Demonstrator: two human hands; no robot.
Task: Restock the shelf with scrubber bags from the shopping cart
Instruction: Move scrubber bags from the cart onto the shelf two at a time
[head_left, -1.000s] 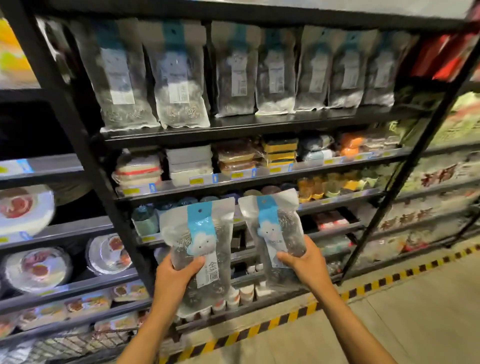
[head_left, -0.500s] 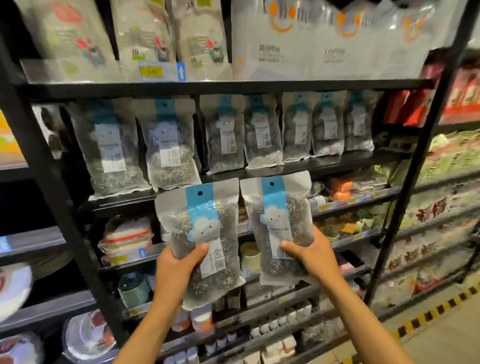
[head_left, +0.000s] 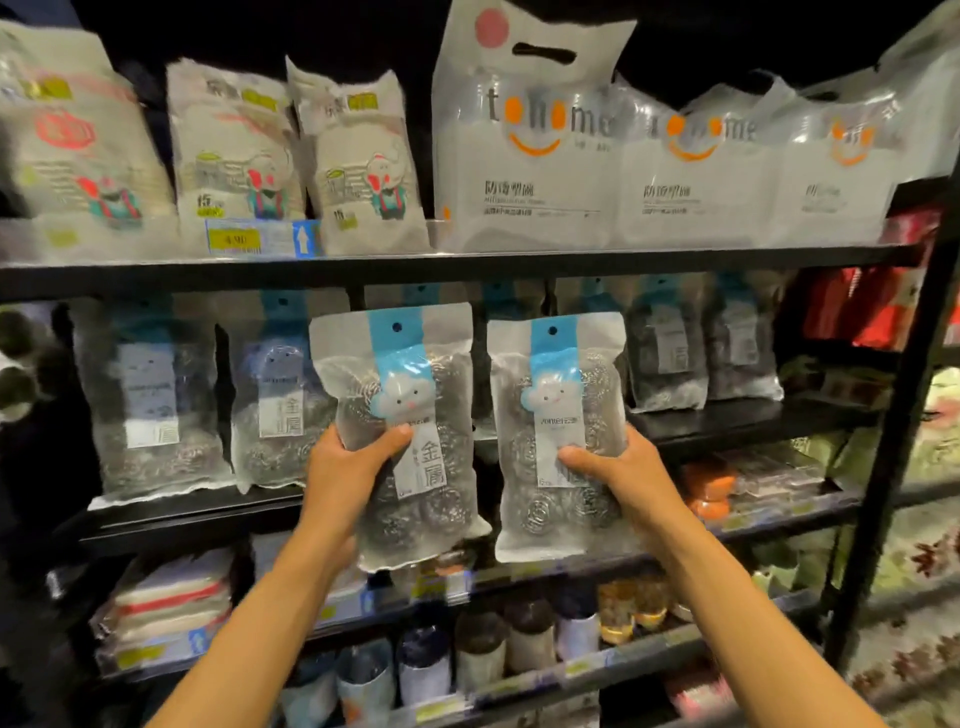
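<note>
Both bags have risen level with the scrubber shelf (head_left: 727, 422). Left hand (head_left: 347, 470) grips the left scrubber bag (head_left: 402, 395), at 9 o'clock of the right scrubber bag (head_left: 556, 400) gripped by right hand (head_left: 626, 475); push each in upright, base first.

Two held bags (head_left: 400, 426) before shelf (head_left: 727, 421)

scrubber bags (head_left: 400, 415): glossy clear plastic, coiled shiny metal wire inside. shelf (head_left: 457, 262): matt black metal.
</note>
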